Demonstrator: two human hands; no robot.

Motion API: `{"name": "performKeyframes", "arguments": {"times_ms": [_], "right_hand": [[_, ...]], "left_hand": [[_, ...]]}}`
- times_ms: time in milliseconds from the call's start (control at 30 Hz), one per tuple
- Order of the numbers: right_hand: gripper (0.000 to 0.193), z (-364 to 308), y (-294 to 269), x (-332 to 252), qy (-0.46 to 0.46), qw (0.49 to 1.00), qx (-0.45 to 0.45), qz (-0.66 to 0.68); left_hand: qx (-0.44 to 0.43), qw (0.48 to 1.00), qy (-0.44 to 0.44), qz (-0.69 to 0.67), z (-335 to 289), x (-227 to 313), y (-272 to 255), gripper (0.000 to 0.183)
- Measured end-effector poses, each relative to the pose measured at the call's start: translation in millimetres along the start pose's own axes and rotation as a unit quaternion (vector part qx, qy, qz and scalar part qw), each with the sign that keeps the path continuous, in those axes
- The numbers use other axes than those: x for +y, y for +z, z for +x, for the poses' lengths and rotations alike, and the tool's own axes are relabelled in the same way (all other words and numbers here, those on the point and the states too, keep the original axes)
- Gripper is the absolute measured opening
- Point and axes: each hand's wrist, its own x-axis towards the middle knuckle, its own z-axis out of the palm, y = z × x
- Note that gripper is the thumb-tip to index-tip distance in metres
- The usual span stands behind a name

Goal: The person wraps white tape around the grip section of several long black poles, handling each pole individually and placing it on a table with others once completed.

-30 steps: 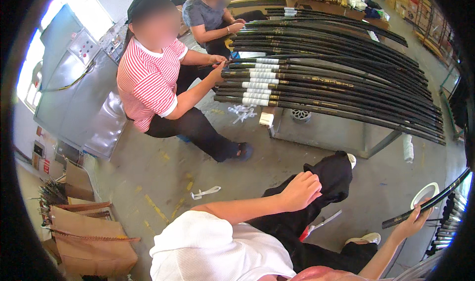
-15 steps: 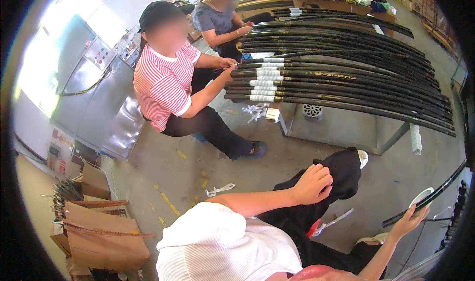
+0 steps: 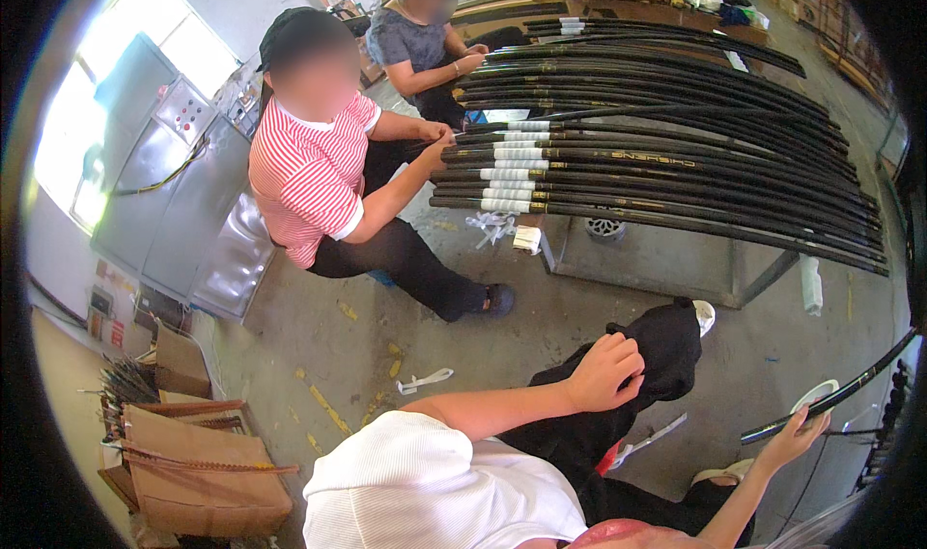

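My left hand (image 3: pixel 606 373) lies on my bent, black-trousered knee (image 3: pixel 664 351), its fingers curled and no object visible in them. Out at the right, my right hand (image 3: pixel 794 437) grips a slim black rod (image 3: pixel 850 389) near its lower end. The rod slants up to the right edge of the view. Against the rod, just above my fingers, is a white ring-shaped thing (image 3: pixel 817 392), partly hidden, its kind unclear. Several long black rods (image 3: pixel 695 187) with gold markings lie side by side ahead, many with white bands (image 3: pixel 508 190) near their left ends.
A metal frame stand (image 3: pixel 666 283) supports the rods. Two people sit at their left ends, one in a red-striped shirt (image 3: pixel 307 172), one in a grey shirt (image 3: pixel 410 52). White strips (image 3: pixel 425 382) lie on the floor. Cardboard boxes (image 3: pixel 208 467) stand at lower left, a metal cabinet (image 3: pixel 179 187) behind.
The view has shifted slightly, so most things sit a little lower or further left. Both my hands keep nearly the same pose, the right still gripping the rod.
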Motion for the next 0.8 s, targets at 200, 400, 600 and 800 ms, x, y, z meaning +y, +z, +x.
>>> {"name": "performKeyframes", "arguments": {"times_ms": [200,400,600,800], "right_hand": [[0.045,0.8,15.2,7.6,-0.006,1.0,0.01,0.013],[0.045,-1.7,27.1,-7.0,0.014,0.997,0.0,0.071],[0.047,0.7,25.4,-16.3,-0.01,1.0,-0.012,-0.012],[0.033,-1.4,35.0,-24.5,-0.054,0.996,-0.018,0.063]], "left_hand": [[0.002,1.0,-0.008,-0.008,-0.4,-4.5,-3.6,0.02],[0.009,1.0,-0.01,-0.005,-4.3,-5.7,-6.4,0.02],[0.004,1.0,0.01,-0.013,2.0,-13.1,3.6,0.018],[0.02,1.0,-0.016,0.01,-5.0,-12.5,0.7,0.02]]}}
